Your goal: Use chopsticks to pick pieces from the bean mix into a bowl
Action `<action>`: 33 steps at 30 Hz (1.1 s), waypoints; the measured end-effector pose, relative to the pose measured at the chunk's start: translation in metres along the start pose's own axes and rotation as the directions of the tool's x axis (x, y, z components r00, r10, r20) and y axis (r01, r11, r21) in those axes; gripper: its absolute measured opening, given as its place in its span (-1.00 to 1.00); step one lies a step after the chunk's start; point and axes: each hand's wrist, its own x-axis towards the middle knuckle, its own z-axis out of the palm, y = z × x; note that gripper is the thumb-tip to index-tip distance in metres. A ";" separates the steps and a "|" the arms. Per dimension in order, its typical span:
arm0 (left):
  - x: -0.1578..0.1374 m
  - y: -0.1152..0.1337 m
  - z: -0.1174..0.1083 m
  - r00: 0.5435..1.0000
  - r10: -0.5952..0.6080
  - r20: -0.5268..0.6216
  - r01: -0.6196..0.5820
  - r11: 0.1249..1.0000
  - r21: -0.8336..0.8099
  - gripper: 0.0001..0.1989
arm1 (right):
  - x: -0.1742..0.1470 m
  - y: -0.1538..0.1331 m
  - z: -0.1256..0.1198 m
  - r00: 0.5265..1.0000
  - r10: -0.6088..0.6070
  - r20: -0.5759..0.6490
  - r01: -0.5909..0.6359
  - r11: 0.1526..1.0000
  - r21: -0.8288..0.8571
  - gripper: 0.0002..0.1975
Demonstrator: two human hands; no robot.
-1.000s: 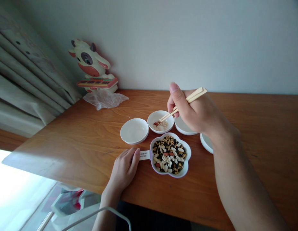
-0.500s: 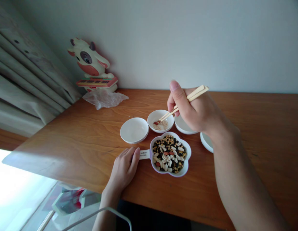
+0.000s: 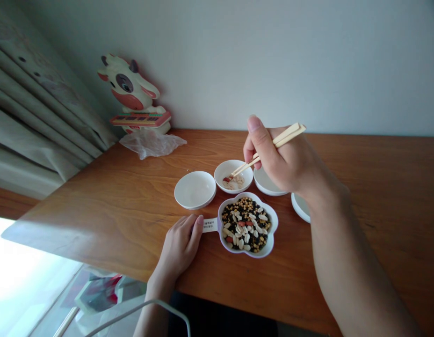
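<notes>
My right hand [image 3: 278,157] is closed on a pair of wooden chopsticks [image 3: 269,148]. Their tips are down inside a small white bowl [image 3: 220,167] that holds pale peanut pieces [image 3: 237,181] and a red-skinned peanut [image 3: 226,179]. Whether the tips pinch anything is too small to tell. My left hand [image 3: 182,241] is wrapped round the handle of a flower-shaped white dish [image 3: 276,220] with a lilac outside, standing on the table. Black and yellow grains [image 3: 243,204] fill this dish, with peeled peanut halves [image 3: 247,238] and a few red-skinned peanuts [image 3: 245,223] on top.
An empty white bowl [image 3: 195,189] stands to the left. Two more white bowls [image 3: 268,182] are to the right, partly hidden by my right hand and wrist. A cow-shaped toy keyboard [image 3: 141,119] leans at the wall behind a clear plastic bag [image 3: 152,144] on the wooden table [image 3: 108,201].
Almost nothing has changed. The chopstick tips stay in the bowl with the peanuts, and the whole view has shifted very slightly.
</notes>
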 end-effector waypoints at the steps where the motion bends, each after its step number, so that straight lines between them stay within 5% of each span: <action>1: 0.000 0.000 0.000 1.000 0.000 0.002 0.000 1.000 -0.002 -0.66 | 0.000 0.000 0.000 1.000 -0.005 -0.006 0.005 1.000 0.005 -0.21; 33: 0.000 -0.002 -0.001 0.999 -0.015 0.034 0.016 1.000 -0.017 -0.65 | -0.001 0.001 0.000 1.000 -0.014 0.007 0.014 1.000 -0.007 -0.24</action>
